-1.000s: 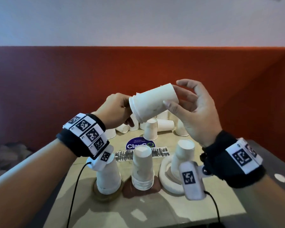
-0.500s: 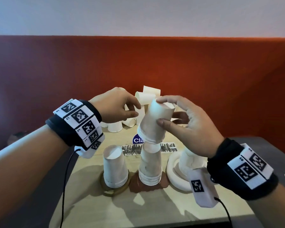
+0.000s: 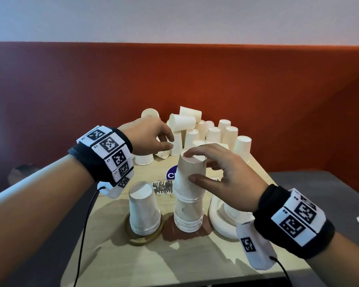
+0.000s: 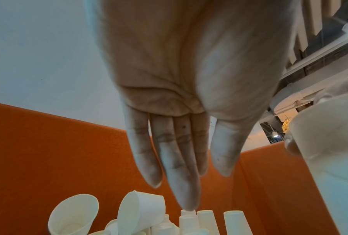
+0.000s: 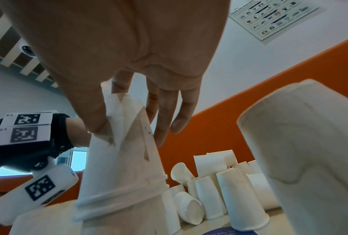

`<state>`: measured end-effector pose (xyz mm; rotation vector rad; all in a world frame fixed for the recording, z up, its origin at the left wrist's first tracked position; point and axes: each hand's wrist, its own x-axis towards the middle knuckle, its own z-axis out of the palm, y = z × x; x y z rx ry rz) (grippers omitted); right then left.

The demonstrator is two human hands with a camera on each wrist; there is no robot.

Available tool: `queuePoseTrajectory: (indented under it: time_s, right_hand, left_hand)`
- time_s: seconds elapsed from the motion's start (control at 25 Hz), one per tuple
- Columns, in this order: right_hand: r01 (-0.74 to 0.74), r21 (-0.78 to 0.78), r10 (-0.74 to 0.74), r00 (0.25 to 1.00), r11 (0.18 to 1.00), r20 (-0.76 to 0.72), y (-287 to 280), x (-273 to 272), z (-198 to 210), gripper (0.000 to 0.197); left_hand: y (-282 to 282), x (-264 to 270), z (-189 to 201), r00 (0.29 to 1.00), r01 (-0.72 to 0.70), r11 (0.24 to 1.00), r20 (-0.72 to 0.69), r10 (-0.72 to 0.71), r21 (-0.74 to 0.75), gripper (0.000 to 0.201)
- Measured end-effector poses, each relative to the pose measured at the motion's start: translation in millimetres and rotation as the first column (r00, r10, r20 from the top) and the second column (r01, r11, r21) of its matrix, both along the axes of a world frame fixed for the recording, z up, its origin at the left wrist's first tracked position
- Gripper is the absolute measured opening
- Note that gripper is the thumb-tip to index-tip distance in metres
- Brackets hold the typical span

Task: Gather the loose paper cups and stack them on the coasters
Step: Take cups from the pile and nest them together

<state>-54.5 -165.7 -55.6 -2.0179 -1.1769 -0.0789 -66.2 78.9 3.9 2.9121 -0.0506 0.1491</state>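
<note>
- Your right hand (image 3: 222,179) grips the top cup (image 3: 191,175), upside down, on the middle stack (image 3: 188,212): thumb on the near wall, a fingertip on the upturned base, the other fingers curled round the far side. In the right wrist view the thumb (image 5: 88,114) dents the cup's wall.
- The middle stack stands on a reddish coaster (image 3: 170,235); the top cup sits high on it, its rim well above the rims nested below.
- To the left, a short stack (image 3: 144,210) stands upside down on a round tan coaster (image 3: 143,239).
- To the right, another stack (image 3: 232,212) stands in a white ring-shaped coaster (image 3: 218,220), partly hidden by your right wrist.
- Your left hand (image 3: 151,137) hovers over the pile of loose cups (image 3: 207,133) at the far end of the table (image 3: 174,266), holding nothing. The left wrist view shows the fingers (image 4: 181,167) straight and close together, pointing down at the pile.
- The pile is mixed: some cups stand upside down, others lie on their sides.
- A blue round sticker (image 3: 171,174) lies on the table behind the middle stack, mostly hidden.
</note>
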Motion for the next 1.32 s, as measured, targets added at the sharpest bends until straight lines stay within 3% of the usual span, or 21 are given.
queuePoseTrajectory:
  time_s: [0.72, 1.08, 1.32]
  right_hand:
    - [-0.035, -0.221, 0.048, 0.997, 0.975, 0.054, 1.2, 4.9, -25.7, 0.044]
    - [0.055, -0.179, -0.032, 0.991, 0.982, 0.130, -1.2, 41.8, 65.5, 0.030]
    - [0.228, -0.322, -0.149, 0.956, 0.919, 0.251, -3.7, 87.8, 121.8, 0.024]
  left_hand:
    - [-13.4, 19.8, -8.9, 0.998, 0.026, 0.996, -0.060, -0.021, 0.083, 0.029]
    - [-17.1, 36.1, 18.5, 0.995, 0.028, 0.989, -0.094, -0.014, 0.148, 0.031]
    - [-19.5, 70.7, 39.8, 0.995, -0.041, 0.981, -0.082, 0.057, 0.192, 0.035]
